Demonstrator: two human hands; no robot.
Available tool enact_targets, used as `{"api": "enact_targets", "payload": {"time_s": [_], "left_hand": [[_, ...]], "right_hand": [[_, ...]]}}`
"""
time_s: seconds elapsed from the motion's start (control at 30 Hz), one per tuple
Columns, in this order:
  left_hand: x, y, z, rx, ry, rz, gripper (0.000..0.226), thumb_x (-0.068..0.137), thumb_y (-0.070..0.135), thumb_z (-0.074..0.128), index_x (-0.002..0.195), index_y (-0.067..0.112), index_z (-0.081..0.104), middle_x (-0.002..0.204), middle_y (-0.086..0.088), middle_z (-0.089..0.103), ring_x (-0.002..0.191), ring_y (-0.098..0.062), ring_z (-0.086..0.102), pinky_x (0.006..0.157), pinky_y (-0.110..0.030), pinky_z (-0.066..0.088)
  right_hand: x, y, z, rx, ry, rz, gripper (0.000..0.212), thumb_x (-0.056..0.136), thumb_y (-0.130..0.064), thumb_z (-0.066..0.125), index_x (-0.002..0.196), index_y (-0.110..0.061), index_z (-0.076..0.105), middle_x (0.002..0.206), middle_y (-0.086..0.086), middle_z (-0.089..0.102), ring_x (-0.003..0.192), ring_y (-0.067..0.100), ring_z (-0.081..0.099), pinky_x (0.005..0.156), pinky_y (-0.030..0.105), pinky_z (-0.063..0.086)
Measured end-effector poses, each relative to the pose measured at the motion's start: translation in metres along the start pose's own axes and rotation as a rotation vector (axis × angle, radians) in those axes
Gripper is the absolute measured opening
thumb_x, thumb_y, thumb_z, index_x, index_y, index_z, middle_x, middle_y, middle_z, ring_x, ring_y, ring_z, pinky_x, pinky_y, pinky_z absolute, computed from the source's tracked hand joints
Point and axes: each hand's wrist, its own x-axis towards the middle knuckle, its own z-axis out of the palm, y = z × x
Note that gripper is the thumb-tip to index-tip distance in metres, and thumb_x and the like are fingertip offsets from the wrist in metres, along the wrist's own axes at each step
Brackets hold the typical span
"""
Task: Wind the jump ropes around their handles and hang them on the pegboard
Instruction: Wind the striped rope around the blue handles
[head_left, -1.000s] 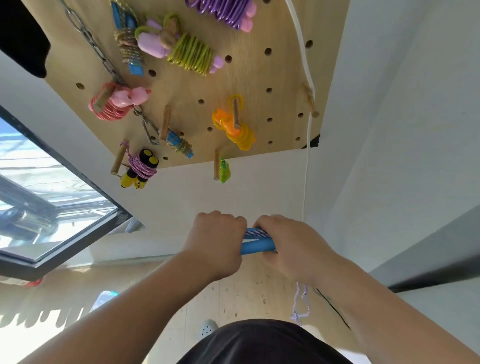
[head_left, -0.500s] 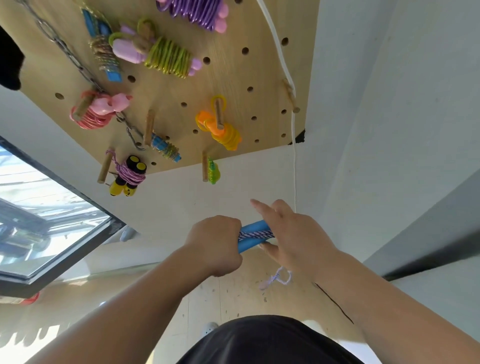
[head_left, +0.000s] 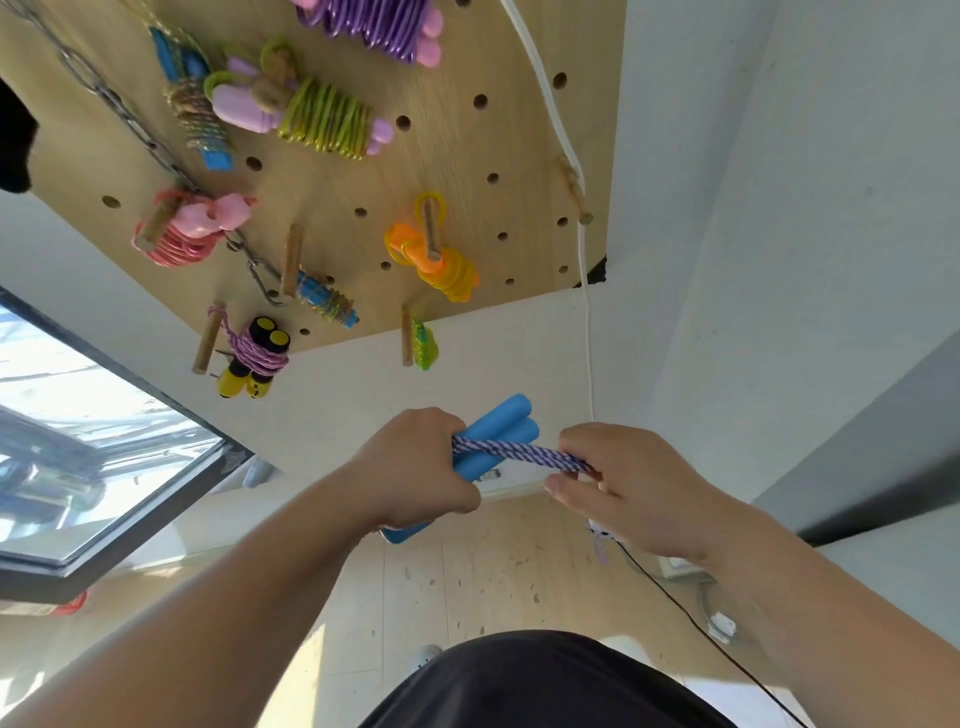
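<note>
My left hand (head_left: 421, 467) grips two blue foam handles (head_left: 506, 426) held side by side, their ends pointing up and right. A purple-and-white braided rope (head_left: 514, 451) runs taut from the handles to my right hand (head_left: 623, 483), which pinches it. A short frayed rope end (head_left: 600, 540) hangs below that hand. Above, the wooden pegboard (head_left: 467, 156) carries several wound jump ropes on wooden pegs. Among them are an orange-and-yellow one (head_left: 441, 265), a pink one (head_left: 192, 228) and a yellow-handled one (head_left: 252, 356).
A white cord (head_left: 582, 249) runs down the pegboard's right edge past a bare peg (head_left: 571, 189). A metal chain (head_left: 135, 124) crosses the board's left side. A dark-framed window (head_left: 104, 441) lies to the left. A grey wall (head_left: 779, 208) stands at right, wooden floor (head_left: 493, 571) below.
My right hand has moved away to the right, drawing the rope out taut from the handles. The blue handles now tilt up and their ends show past my left hand.
</note>
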Motion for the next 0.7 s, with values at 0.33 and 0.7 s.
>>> {"api": "enact_targets", "payload": {"time_s": [0.33, 0.7], "left_hand": [[-0.012, 0.016, -0.009, -0.295, -0.456, 0.136, 0.026, 0.065, 0.019, 0.071, 0.065, 0.020, 0.045, 0.056, 0.010, 0.045, 0.051, -0.007, 0.045, 0.054, -0.024, 0.038], [0.004, 0.014, 0.018, 0.511, -0.349, 0.165, 0.016, 0.078, 0.025, 0.066, 0.079, 0.020, 0.051, 0.076, 0.002, 0.053, 0.068, -0.017, 0.054, 0.065, -0.033, 0.049]], "right_hand": [[0.009, 0.003, -0.006, -0.157, -0.119, -0.163, 0.015, 0.097, -0.023, 0.048, 0.085, -0.018, 0.055, 0.080, -0.008, 0.053, 0.076, 0.009, 0.040, 0.068, 0.029, 0.031], [0.042, -0.021, -0.032, -0.445, -0.254, -0.278, 0.027, 0.093, -0.026, 0.047, 0.067, -0.021, 0.043, 0.070, -0.006, 0.048, 0.073, 0.016, 0.043, 0.073, 0.033, 0.037]]}}
